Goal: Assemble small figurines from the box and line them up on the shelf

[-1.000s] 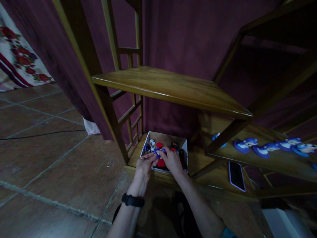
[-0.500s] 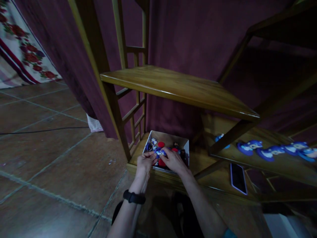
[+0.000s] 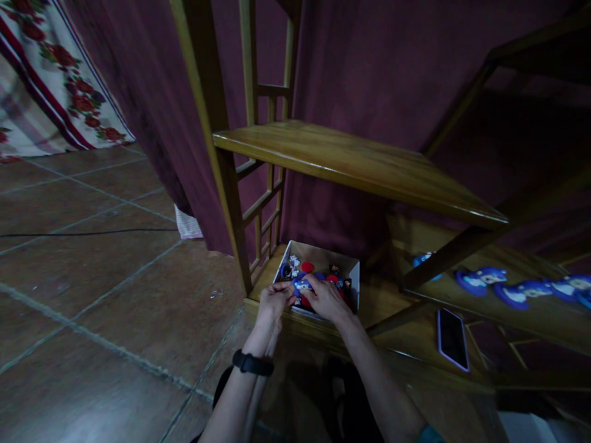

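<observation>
A small blue-and-white figurine [image 3: 302,285] is pinched between both my hands over a white open box [image 3: 356,271]. My left hand [image 3: 275,300] grips its left side with closed fingers. From the right, my right hand [image 3: 325,298] holds its other side between thumb and fingers. Inside the box lie several more little figurines, among them a white one [image 3: 294,261] and pieces with red round bases [image 3: 307,267]. My hands hide the box's front part.
The box stands on the low board of a wooden shelf unit [image 3: 341,154], under a higher board. Several blue figurines [image 3: 481,280] stand in a row to the right, near a phone [image 3: 452,339]. A purple curtain [image 3: 369,74] hangs behind; a black cable [image 3: 92,232] crosses the tiled floor.
The view has shifted slightly, so the shelf and box appear further right. Both hands still hold the figurine over the box, with little change in grip.
</observation>
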